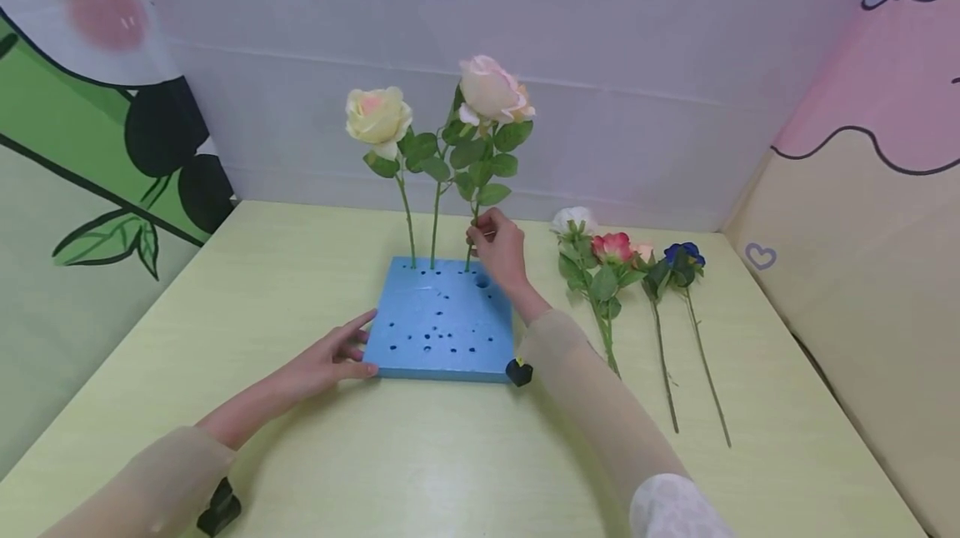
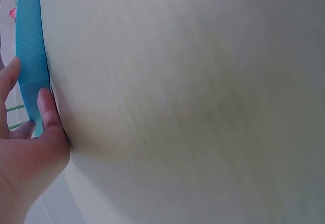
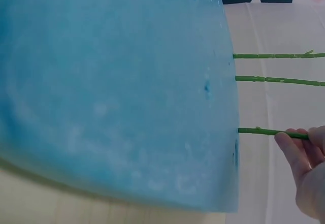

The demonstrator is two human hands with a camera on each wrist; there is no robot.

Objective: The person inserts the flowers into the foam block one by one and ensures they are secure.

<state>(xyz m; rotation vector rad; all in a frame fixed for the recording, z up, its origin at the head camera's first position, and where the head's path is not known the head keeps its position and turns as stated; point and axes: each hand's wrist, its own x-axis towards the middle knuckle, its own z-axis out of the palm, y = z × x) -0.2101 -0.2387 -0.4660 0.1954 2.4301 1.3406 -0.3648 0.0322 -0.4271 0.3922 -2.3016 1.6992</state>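
A flat blue foam board (image 1: 442, 317) with several holes in its top lies on the table. Near its far edge stand a cream rose (image 1: 378, 117), a middle stem (image 1: 435, 221) and a pale pink rose (image 1: 487, 92); the middle stem's bloom is hard to separate from the pink one. My right hand (image 1: 501, 248) pinches the right-hand green stem (image 3: 264, 131) a little above the board, and the stem's lower end meets the foam. With fingers fairly straight, my left hand (image 1: 333, 359) touches the board's left side near the front corner.
To the right lie a white rose (image 1: 573, 220), a red-pink rose (image 1: 612, 247), a partly covered peach bloom (image 1: 642, 252) and a blue rose (image 1: 684, 256), their stems toward me. A pale curtain (image 1: 637, 146) hangs behind the table (image 1: 442, 455).
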